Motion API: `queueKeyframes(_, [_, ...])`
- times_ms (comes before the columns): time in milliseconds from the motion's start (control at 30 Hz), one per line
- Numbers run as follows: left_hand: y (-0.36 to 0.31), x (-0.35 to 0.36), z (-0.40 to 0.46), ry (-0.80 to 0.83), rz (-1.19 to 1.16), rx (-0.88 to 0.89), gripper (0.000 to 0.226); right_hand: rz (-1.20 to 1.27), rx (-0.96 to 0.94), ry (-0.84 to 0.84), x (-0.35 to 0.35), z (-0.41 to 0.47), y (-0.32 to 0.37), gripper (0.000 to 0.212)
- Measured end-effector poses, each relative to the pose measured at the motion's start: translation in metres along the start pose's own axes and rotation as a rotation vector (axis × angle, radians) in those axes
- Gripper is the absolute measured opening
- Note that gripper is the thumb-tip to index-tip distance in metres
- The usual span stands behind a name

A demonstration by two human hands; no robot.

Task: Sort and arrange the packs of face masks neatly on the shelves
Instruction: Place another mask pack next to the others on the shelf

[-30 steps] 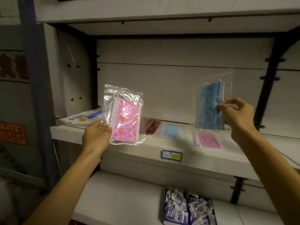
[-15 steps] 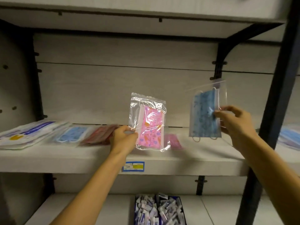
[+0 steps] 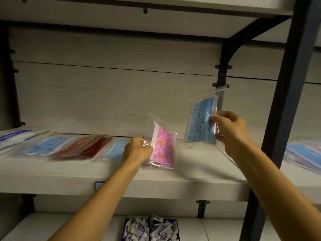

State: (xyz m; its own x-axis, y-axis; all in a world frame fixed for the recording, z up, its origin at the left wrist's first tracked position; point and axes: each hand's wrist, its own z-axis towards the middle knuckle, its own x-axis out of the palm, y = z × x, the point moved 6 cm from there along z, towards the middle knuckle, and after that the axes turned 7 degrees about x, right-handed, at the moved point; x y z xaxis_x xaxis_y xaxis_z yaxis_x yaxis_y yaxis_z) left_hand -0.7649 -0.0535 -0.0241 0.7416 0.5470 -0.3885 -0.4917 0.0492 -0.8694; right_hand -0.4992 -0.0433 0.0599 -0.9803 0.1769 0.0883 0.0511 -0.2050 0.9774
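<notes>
Hands hold one pack each before the middle shelf (image 3: pixel 199 173). Left hand (image 3: pixel 138 151), at centre frame, has its grip pinched on the left edge of the pink patterned mask pack (image 3: pixel 164 148), whose lower edge rests on the shelf while the pack stands tilted. Right hand (image 3: pixel 229 129), right of centre, has its grip closed on the right edge of the blue mask pack (image 3: pixel 201 122), held upright in the air above the shelf. Left along the shelf lie blurred blue packs (image 3: pixel 46 145) and red packs (image 3: pixel 83 146). At lower centre, a bin of small sachets (image 3: pixel 151 228) sits on the shelf below.
</notes>
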Motion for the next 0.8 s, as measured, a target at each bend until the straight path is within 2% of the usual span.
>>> queueKeyframes(167, [-0.003, 0.012, 0.003, 0.098, 0.232, 0.013, 0.018, -0.019, -0.022, 0.027, 0.001, 0.011, 0.000, 0.016])
queueKeyframes(300, [-0.005, 0.011, 0.005, 0.138, 0.525, 0.092, 0.016, -0.035, -0.008, 0.023, -0.003, 0.018, -0.007, 0.017])
queueKeyframes(433, [-0.004, -0.001, 0.012, 0.099, 0.557, 0.133, 0.051, -0.048, 0.020, 0.056, 0.002, 0.023, -0.017, 0.015])
queueKeyframes(533, [-0.007, -0.020, 0.015, -0.003, 0.507, 0.209, 0.042, -0.037, 0.040, 0.094, 0.010, 0.026, -0.025, 0.017])
queueKeyframes(667, [-0.012, -0.054, 0.015, -0.113, 0.534, 0.332, 0.034, -0.029, 0.055, 0.135, 0.024, 0.028, -0.034, 0.010])
queueKeyframes(800, [-0.005, -0.088, 0.023, -0.203, 0.580, 0.402, 0.028, -0.036, 0.048, 0.150, 0.040, 0.027, -0.036, 0.018])
